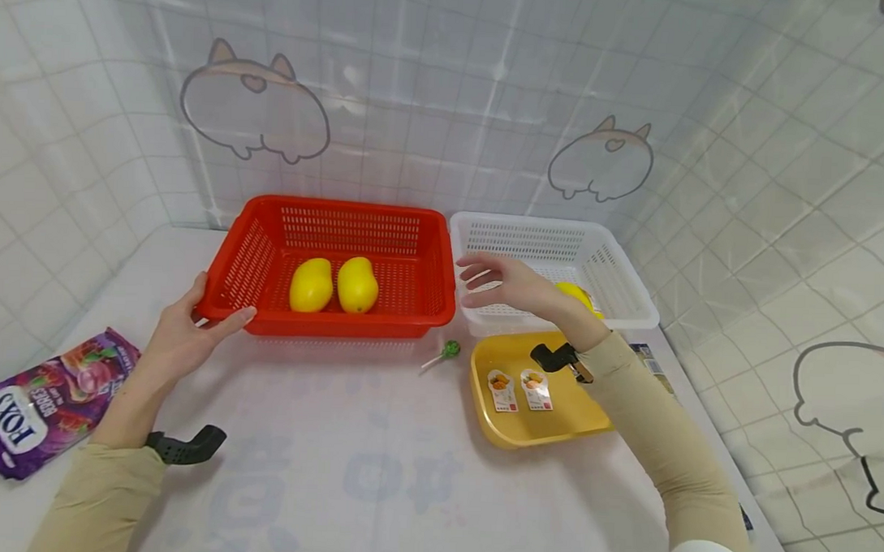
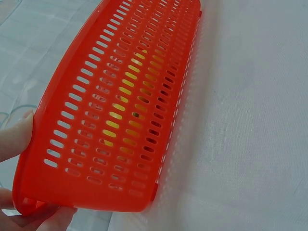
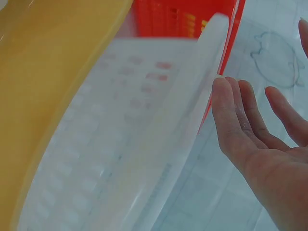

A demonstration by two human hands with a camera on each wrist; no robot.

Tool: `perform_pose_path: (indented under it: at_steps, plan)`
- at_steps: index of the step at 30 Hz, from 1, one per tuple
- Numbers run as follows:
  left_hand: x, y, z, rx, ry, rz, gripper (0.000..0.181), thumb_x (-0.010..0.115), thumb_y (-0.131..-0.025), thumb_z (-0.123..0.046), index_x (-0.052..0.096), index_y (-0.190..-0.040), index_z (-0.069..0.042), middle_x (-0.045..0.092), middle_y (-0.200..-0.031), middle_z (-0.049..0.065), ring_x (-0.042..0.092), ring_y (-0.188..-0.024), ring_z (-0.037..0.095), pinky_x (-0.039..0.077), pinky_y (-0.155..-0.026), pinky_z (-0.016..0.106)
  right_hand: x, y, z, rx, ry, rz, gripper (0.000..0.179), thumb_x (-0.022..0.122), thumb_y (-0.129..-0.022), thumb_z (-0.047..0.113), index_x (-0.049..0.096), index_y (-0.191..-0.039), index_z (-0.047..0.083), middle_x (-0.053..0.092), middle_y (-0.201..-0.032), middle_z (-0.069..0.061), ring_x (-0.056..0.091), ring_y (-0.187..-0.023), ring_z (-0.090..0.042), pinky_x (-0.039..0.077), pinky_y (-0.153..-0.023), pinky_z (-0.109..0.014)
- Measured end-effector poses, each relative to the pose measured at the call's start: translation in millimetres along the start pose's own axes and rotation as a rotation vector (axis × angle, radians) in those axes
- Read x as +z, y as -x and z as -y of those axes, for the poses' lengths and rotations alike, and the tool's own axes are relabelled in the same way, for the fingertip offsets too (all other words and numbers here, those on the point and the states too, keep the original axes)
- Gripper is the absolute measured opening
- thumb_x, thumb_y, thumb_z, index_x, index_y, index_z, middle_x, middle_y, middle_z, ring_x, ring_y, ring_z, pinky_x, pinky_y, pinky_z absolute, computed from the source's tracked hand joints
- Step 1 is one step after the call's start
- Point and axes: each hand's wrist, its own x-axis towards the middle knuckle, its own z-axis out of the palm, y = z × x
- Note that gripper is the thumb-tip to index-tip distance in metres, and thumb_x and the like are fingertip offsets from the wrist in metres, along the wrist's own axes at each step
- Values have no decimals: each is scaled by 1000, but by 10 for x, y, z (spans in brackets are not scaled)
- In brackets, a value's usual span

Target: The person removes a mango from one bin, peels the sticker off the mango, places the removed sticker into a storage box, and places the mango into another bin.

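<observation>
My left hand [image 1: 180,338] grips the front left corner of a red plastic basket [image 1: 352,328]. The left wrist view has the thumb at the rim of the red basket [image 2: 96,187] and fingertips under its corner. Two yellow mangoes [image 1: 312,285] lie side by side inside. Above the left part of a white basket [image 1: 634,322], my right hand [image 1: 513,287] hovers with loosely bent fingers and holds nothing. Its fingertips come near the red basket's right edge. Another yellow fruit [image 1: 575,292] lies in the white basket, partly hidden by the right arm.
A yellow tray [image 1: 510,433] with two fruit-picture stickers [image 1: 502,392] sits in front of the white basket, under the right forearm. Near it lies a green lollipop [image 1: 450,348]. A purple Fox's candy bag [image 1: 50,400] is at the left. Tile-patterned sheeting [image 1: 418,129] rises behind.
</observation>
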Motion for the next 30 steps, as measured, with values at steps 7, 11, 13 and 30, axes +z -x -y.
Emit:
perform_pose_path:
  at_steps: [7,11,13,30]
  plan:
    - [-15,3,-10,5,-12,4,104,56,-96,-57,-15,-157,-12,9,-164,29,24,-139,55,44,-100,66,-167,128,-81,64,12,-19,66,77,-89,24,48,-146,10,58,-138,-12,60,-122,-30,54,-100,-43]
    - [-15,0,-11,2,-12,9,105,56,-95,-57,-15,-157,-13,10,-164,29,25,-139,55,46,-100,65,-239,193,-99,93,22,-33,66,77,-88,25,48,-146,11,57,-138,-14,60,-121,-30,54,-99,-43]
    - [-15,-2,-10,-1,-10,9,105,56,-95,-57,-16,-157,-13,9,-164,29,24,-139,55,45,-100,65,-273,211,-121,105,33,-38,65,78,-88,26,50,-145,13,57,-139,-15,61,-121,-29,54,-99,-44]
    - [-15,4,-18,-2,-11,5,104,56,-95,-57,-15,-157,-12,9,-163,29,25,-139,55,43,-101,66,-696,303,-395,214,137,-82,65,79,-86,36,52,-142,16,55,-141,-13,53,-129,-31,46,-108,-51]
